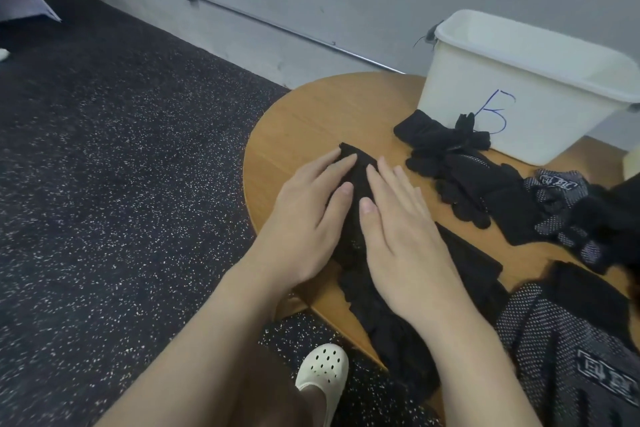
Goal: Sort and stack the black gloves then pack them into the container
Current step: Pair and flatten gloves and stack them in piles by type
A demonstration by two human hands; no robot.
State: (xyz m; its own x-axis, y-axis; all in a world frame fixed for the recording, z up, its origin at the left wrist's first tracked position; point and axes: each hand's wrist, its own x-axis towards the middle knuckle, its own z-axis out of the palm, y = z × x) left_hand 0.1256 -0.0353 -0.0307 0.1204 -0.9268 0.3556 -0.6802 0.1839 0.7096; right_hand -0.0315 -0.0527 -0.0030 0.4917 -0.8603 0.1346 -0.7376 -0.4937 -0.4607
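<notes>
While flat, left hand (304, 215), right hand (398, 236), press black glove (356, 170) beneath fingers

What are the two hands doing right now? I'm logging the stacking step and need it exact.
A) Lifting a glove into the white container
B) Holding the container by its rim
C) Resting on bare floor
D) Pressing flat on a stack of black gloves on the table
D: the left hand and right hand lie flat, fingers straight, on the black gloves on the wooden table, apart from the white container.

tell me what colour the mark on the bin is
Blue, a hand-drawn mark on the white bin, seen in the head view.
</notes>
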